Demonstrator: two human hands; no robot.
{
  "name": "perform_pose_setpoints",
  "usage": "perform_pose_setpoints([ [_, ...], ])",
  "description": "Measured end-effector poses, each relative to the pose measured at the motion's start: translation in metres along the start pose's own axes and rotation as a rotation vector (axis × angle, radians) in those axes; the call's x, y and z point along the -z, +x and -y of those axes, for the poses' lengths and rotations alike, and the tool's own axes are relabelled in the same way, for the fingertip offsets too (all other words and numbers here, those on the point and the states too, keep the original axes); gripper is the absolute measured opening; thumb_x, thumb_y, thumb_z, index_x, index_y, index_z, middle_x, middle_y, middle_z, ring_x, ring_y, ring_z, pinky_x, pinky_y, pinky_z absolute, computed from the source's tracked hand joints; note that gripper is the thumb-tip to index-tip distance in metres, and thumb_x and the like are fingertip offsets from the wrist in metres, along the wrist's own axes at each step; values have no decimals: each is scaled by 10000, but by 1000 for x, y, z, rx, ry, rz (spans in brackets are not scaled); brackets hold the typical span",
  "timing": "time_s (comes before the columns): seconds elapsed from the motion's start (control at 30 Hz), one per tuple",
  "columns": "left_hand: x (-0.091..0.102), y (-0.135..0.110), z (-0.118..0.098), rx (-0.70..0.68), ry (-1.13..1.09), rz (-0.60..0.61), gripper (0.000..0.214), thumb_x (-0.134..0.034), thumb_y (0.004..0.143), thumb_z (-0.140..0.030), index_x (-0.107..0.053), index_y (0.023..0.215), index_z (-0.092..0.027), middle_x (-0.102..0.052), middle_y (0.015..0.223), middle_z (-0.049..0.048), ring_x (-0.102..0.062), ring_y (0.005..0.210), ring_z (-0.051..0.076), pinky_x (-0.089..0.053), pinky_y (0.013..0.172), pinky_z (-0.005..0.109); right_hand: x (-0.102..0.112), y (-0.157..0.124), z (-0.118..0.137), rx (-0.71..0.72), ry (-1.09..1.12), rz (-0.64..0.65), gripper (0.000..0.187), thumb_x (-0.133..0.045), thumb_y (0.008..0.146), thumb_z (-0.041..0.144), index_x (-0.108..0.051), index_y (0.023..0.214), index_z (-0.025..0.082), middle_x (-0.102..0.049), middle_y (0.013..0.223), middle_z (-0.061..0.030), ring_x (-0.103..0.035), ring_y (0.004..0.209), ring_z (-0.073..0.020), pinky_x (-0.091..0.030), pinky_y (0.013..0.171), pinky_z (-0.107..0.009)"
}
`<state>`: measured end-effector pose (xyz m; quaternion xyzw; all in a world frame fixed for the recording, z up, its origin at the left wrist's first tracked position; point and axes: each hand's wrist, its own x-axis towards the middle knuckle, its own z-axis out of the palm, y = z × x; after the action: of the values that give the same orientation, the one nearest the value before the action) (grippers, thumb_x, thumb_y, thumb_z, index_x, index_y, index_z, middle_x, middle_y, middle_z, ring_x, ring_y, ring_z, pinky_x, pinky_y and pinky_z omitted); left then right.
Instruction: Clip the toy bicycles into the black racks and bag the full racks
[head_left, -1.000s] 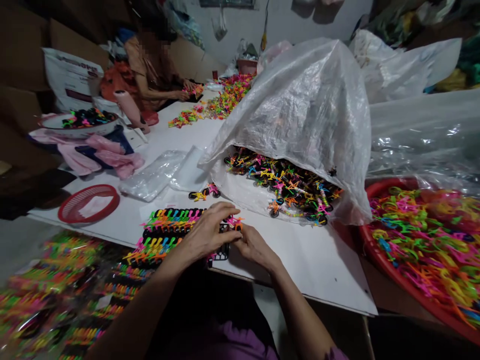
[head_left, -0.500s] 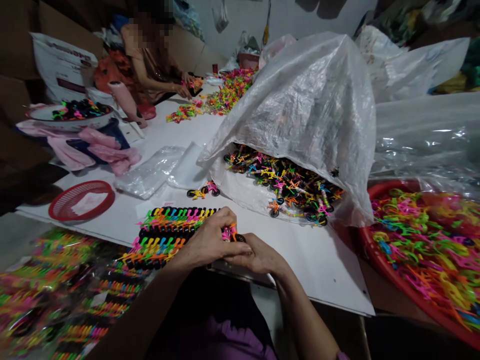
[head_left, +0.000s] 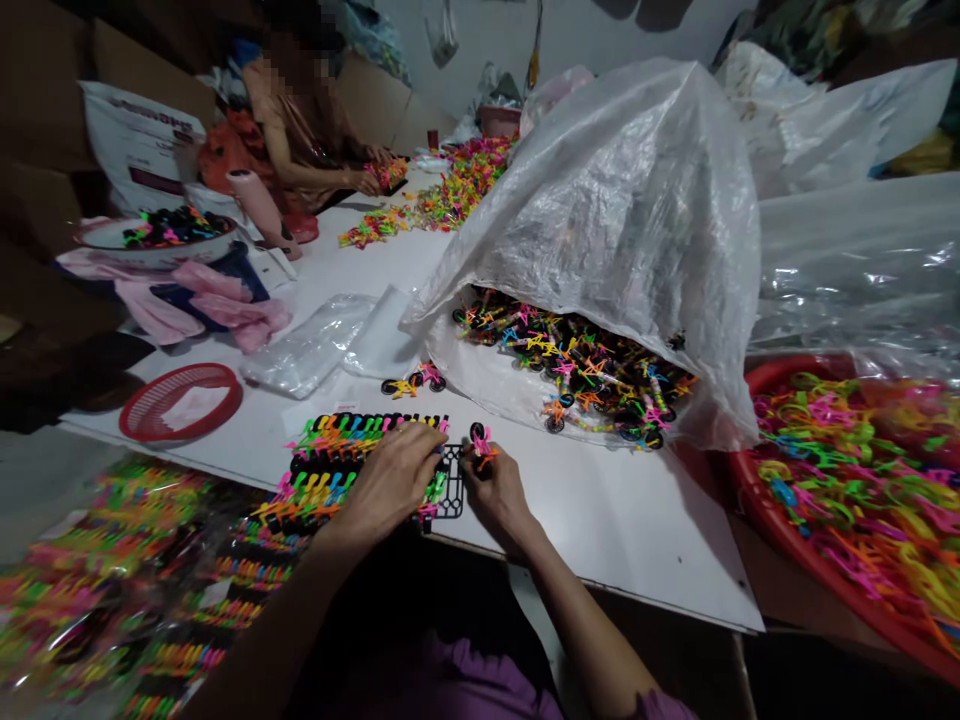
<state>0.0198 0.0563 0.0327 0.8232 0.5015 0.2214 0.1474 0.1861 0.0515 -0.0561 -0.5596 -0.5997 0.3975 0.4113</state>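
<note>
My right hand pinches a small pink toy bicycle with black wheels, at the right end of a black plastic rack. My left hand lies over the rack with its fingers stretched across the toys, their tips partly hidden. Two rows of colourful toy bicycles stand side by side in the rack. Bare black grid shows between my hands. Just beyond the rack lie a loose yellow toy bicycle and a pink one.
A large translucent sack spills toy bicycles onto the white table. On the right stands a red tub of coloured parts. A red basket and plastic bags lie left. Across the table another person handles parts.
My hands, together over a toy bicycle before, have separated. The left has moved onto the rack; the right holds the pink toy bicycle beside it. The rack's bare right end now shows.
</note>
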Motion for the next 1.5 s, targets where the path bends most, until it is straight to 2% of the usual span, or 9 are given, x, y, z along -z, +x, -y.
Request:
perform_pose_setpoints([
  [0.13, -10, 6, -2, -45, 47, 29, 207, -431, 848, -140, -599, 966, -165, -619, 926, 67, -553, 909, 198, -437, 828, 350, -13, 8, -3, 74, -1, 26, 153, -470, 784, 232, -557, 891, 167, -592, 798, -25, -544, 696, -146, -416, 632, -243],
  [0.57, -20, 5, 5, -103, -68, 9, 177, -512, 862, -283, -600, 970, -174, -635, 890, 52, -554, 864, 183, -425, 794, 313, -4, 19, 5, 311, -660, 322, 225, -405, 853, 222, -525, 1030, 155, -555, 900, -75, -493, 809, -195, -382, 733, -302],
  [0.77, -21, 7, 9, -102, -3, -20, 200, -442, 891, -247, -618, 871, -155, -628, 846, 59, -559, 820, 181, -421, 761, 304, -7, 17, 10, 302, -590, 307, 228, -387, 907, 309, -548, 972, 161, -557, 883, -62, -507, 827, -174, -385, 755, -292],
  [0.93, -21, 7, 9, -87, -15, -25, 211, -445, 884, -289, -624, 868, -178, -635, 844, 45, -570, 816, 180, -422, 759, 301, 61, 3, 7, 180, -416, 62, 266, -430, 884, 248, -507, 1126, 173, -563, 990, -64, -522, 873, -149, -397, 758, -253],
  [1.03, -21, 8, 10, -83, -23, -23, 219, -444, 880, -314, -624, 854, -192, -635, 842, 42, -571, 813, 181, -419, 753, 301, 115, 15, 0, -55, -721, -166, 252, -447, 861, 253, -556, 1061, 144, -560, 1003, -110, -526, 873, -191, -390, 724, -284],
  [1.17, -21, 13, 13, -67, -14, -25, 218, -438, 876, -321, -615, 840, -198, -630, 826, 38, -566, 805, 183, -416, 747, 306, 146, 36, -7, -238, -1019, -158, 221, -450, 847, 233, -595, 958, 108, -576, 967, -157, -546, 837, -216, -362, 658, -290],
  [1.27, -20, 20, 15, -41, 2, -31, 227, -425, 880, -315, -607, 824, -191, -609, 822, 42, -562, 813, 183, -417, 749, 303, 135, 35, 3, -182, -841, -79, 175, -485, 827, 267, -601, 843, 138, -602, 823, -91, -539, 694, -159, -337, 596, -253],
  [1.4, -20, 32, 16, -13, 30, -88, 225, -426, 877, -290, -601, 802, -170, -565, 874, 50, -553, 835, 169, -417, 770, 286, 86, 13, 20, -7, -385, 59, 172, -557, 765, 335, -582, 790, 167, -550, 649, 17, -458, 559, -93, -304, 532, -205],
  [1.5, -19, 36, 17, 6, 46, -70, 232, -417, 878, -276, -603, 802, -161, -551, 859, 49, -551, 812, 166, -426, 752, 284, 49, 0, 20, -140, -87, 135, 228, -605, 706, 373, -576, 753, 152, -471, 576, 50, -391, 511, -73, -272, 486, -192],
])
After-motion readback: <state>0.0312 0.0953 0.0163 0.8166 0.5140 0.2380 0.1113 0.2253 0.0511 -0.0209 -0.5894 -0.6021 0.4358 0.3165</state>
